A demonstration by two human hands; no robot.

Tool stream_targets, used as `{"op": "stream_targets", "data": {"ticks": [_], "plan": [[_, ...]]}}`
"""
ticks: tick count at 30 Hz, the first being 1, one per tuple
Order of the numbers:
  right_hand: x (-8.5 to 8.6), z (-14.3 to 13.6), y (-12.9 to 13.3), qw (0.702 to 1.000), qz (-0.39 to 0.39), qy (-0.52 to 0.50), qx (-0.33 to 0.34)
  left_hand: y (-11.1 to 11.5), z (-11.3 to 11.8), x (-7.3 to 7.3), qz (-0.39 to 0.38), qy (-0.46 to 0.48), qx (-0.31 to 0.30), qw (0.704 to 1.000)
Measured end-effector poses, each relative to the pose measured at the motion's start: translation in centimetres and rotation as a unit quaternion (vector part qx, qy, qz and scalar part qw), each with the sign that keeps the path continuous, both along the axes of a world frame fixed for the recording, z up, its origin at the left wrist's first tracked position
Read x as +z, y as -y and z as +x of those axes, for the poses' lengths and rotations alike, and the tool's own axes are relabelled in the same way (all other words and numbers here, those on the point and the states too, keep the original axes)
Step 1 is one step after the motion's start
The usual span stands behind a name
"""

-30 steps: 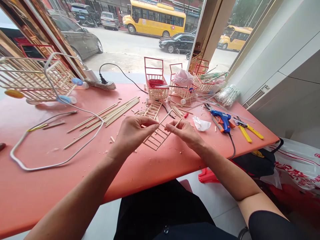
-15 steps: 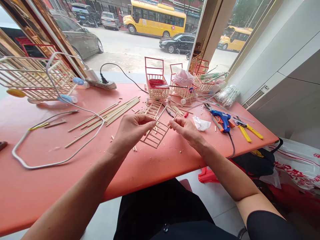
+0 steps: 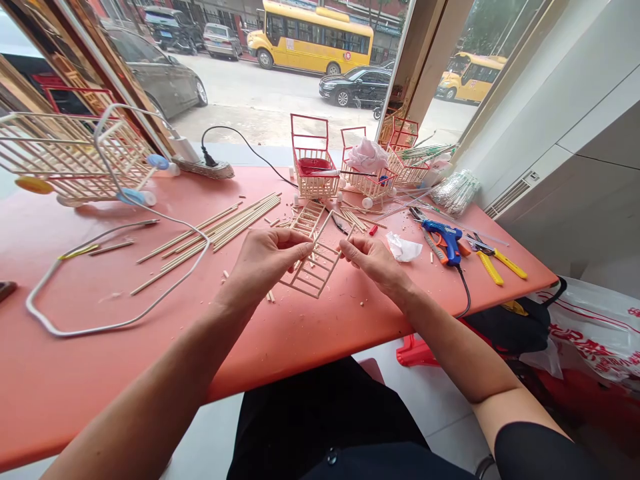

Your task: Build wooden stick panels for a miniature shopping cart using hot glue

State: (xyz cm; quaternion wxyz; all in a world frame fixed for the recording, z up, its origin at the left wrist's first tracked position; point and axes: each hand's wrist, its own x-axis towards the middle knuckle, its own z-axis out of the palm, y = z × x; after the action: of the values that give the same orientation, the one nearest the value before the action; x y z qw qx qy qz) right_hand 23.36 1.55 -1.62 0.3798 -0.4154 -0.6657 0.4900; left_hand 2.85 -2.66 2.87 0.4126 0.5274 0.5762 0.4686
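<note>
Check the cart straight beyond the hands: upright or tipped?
Upright: the cart stands on the table, its red handle rising above its basket and white wheels below.

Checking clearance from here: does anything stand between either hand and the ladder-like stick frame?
Nothing visible does: the left hand and right hand both pinch the stick frame by its long rails. The crumpled paper lies off to the right, not between them.

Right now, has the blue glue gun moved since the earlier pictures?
No, the blue glue gun lies in the same place against the pink table's edge, beside the yellow-handled pliers.
</note>
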Motion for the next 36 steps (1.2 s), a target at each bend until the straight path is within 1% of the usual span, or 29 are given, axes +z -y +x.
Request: {"op": "stream_targets", "data": {"ticks": [3, 6, 12, 16, 20, 23, 27, 29, 32, 36], "plan": [[0.0, 0.0, 0.0, 1.0, -0.002, 0.026, 0.011, 0.0, 0.0, 0.1, -0.009, 0.01, 0.007, 1.0], [0.0, -0.1, 0.0, 0.999, 0.008, 0.042, 0.005, 0.1, 0.1, 0.2, -0.015, 0.01, 0.003, 1.0], [-0.1, -0.1, 0.0, 0.999, 0.024, 0.029, -0.002, 0.2, 0.1, 0.3, -0.029, 0.002, -0.002, 1.0], [-0.1, -0.2, 0.0, 0.999, 0.037, 0.027, -0.009, 0.0, 0.0, -0.1, -0.016, 0.007, -0.011, 1.0], [0.0, -0.2, 0.1, 0.998, 0.047, 0.032, -0.013, -0.3, -0.4, -0.7, 0.013, 0.008, -0.005, 1.0], [0.0, -0.2, 0.1, 0.998, 0.054, 0.039, -0.012, -0.4, -0.6, -1.2, 0.021, 0.005, -0.012, 1.0], [-0.1, -0.2, 0.1, 0.996, 0.066, 0.056, -0.009, -0.4, -0.6, -1.2, 0.02, 0.006, -0.02, 1.0], [-0.2, -0.2, 0.1, 0.997, 0.058, 0.057, -0.005, -0.4, -0.6, -0.9, 0.011, 0.007, -0.023, 1.0], [-0.3, -0.2, 0.1, 0.999, 0.026, 0.04, 0.009, -0.4, -0.4, -0.7, -0.007, 0.02, -0.022, 1.0], [-0.5, -0.2, 0.0, 1.0, -0.01, 0.021, 0.019, -0.5, -0.2, -0.7, -0.023, 0.03, -0.04, 0.998]]}}
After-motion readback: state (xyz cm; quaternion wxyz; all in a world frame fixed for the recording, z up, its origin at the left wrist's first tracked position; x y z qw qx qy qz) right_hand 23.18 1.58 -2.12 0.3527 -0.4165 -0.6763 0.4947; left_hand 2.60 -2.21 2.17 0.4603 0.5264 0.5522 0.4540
